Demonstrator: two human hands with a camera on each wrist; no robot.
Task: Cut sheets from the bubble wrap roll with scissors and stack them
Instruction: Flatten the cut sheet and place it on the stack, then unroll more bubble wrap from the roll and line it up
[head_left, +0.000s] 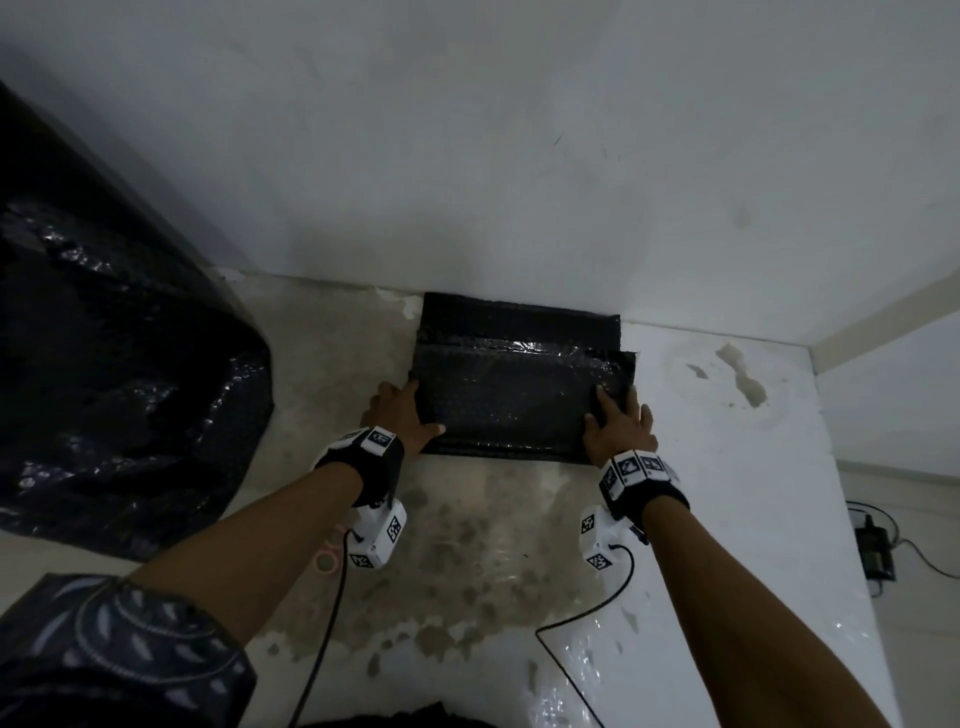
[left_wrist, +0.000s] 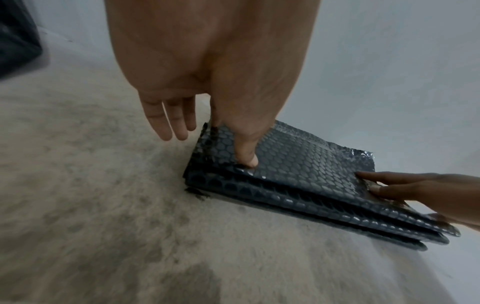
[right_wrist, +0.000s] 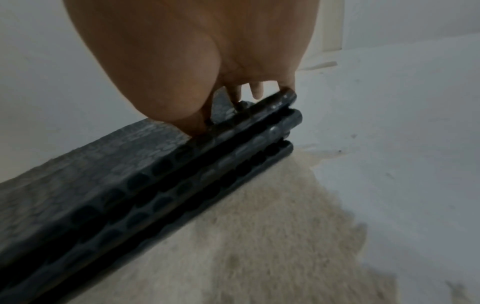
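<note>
A stack of black bubble wrap sheets (head_left: 509, 400) lies on the worn floor against the white wall. My left hand (head_left: 400, 415) is at the stack's left edge. Its thumb (left_wrist: 246, 158) presses on the top sheet (left_wrist: 298, 164), and the other fingers (left_wrist: 166, 127) hang straight beside the stack. My right hand (head_left: 618, 426) rests on the right edge with straight, spread fingers (left_wrist: 389, 181). In the right wrist view the layered near edge (right_wrist: 182, 181) shows three folds under that hand (right_wrist: 246, 92). The big black bubble wrap roll (head_left: 104, 364) sits at the left.
A pink ringed object (head_left: 327, 558) lies on the floor, half hidden behind my left wrist camera. A white sheet (head_left: 727, 519) covers the floor to the right. Past its edge sits a black adapter with a cable (head_left: 875, 545). The wall (head_left: 519, 182) stands directly behind the stack.
</note>
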